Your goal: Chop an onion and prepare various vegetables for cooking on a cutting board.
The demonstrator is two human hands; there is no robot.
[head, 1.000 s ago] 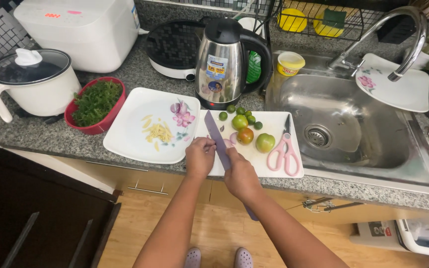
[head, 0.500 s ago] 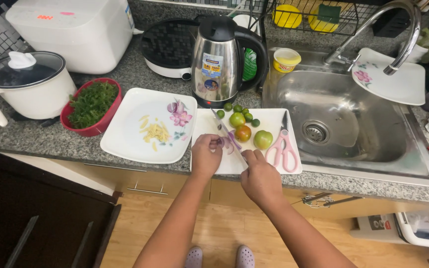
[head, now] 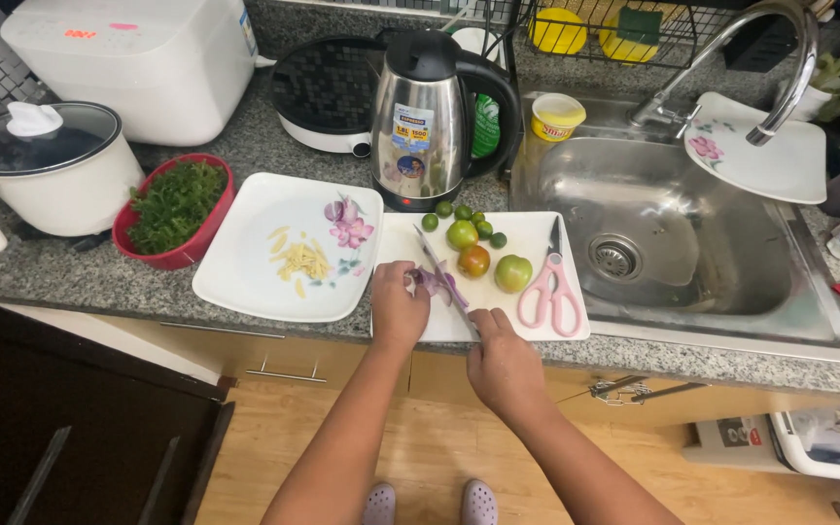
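My right hand (head: pixel 503 362) grips the handle of a knife (head: pixel 442 275) whose blade lies across a white cutting board (head: pixel 527 233) at the counter's front edge. Under the blade my left hand (head: pixel 398 306) holds down a small purple onion piece (head: pixel 434 283). On the board beyond the blade sit three tomatoes (head: pixel 473 260), green and reddish, with several small limes (head: pixel 466 213) behind them. Pink-handled scissors (head: pixel 549 287) rest along the board's right side.
A white square plate (head: pixel 255 258) with chopped pale bits lies left of the board. A red bowl of greens (head: pixel 176 207), a white cooker pot (head: pixel 43 173), a steel kettle (head: pixel 420 117) and a sink (head: pixel 673 243) with a plate (head: pixel 760 160) on its rim surround it.
The knife has swung down from flat on the board to slicing the purple piece. My right hand slid back toward the counter edge, and my left hand now pins the piece.
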